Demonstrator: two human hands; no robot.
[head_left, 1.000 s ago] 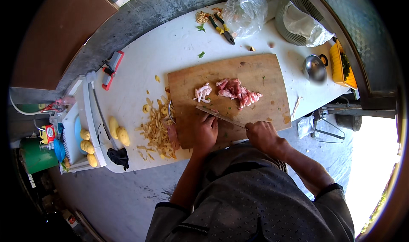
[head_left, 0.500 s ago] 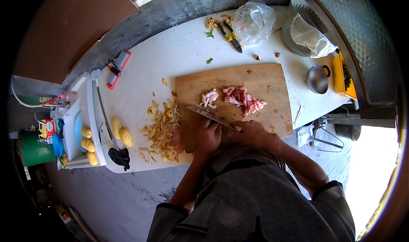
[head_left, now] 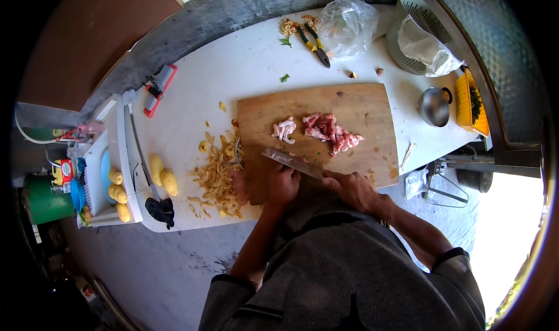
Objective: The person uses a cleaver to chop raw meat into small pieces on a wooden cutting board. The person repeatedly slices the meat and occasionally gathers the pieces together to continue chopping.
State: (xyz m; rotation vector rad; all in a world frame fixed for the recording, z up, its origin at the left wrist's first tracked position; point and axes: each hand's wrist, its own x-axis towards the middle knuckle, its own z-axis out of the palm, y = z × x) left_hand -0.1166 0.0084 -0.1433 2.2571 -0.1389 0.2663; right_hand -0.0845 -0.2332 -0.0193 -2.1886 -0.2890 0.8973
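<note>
My right hand [head_left: 354, 190] is wrapped round the handle of a knife [head_left: 294, 162], whose broad blade points to the left and up over the near part of a wooden cutting board [head_left: 262, 107]. Just below the blade, my left hand [head_left: 283, 185] is closed with curled fingers at the board's near edge. Whatever lies under those fingers is hidden. Beyond the blade sit a small pile of pale, fatty strips [head_left: 284, 129] and a larger heap of cut red raw meat [head_left: 331, 132].
Left of the board lies a heap of peelings [head_left: 218, 176], with potatoes [head_left: 169, 181] farther left. Pliers [head_left: 314, 44], a clear plastic bag [head_left: 348, 27] and a grey basket [head_left: 410, 51] stand at the back. A metal bowl [head_left: 434, 107] and yellow basket [head_left: 470, 104] are at right.
The knife and my right hand have shifted slightly to the right, and the blade now shows more of its flat side. My left hand stays closed beside it. The meat piles look unchanged.
</note>
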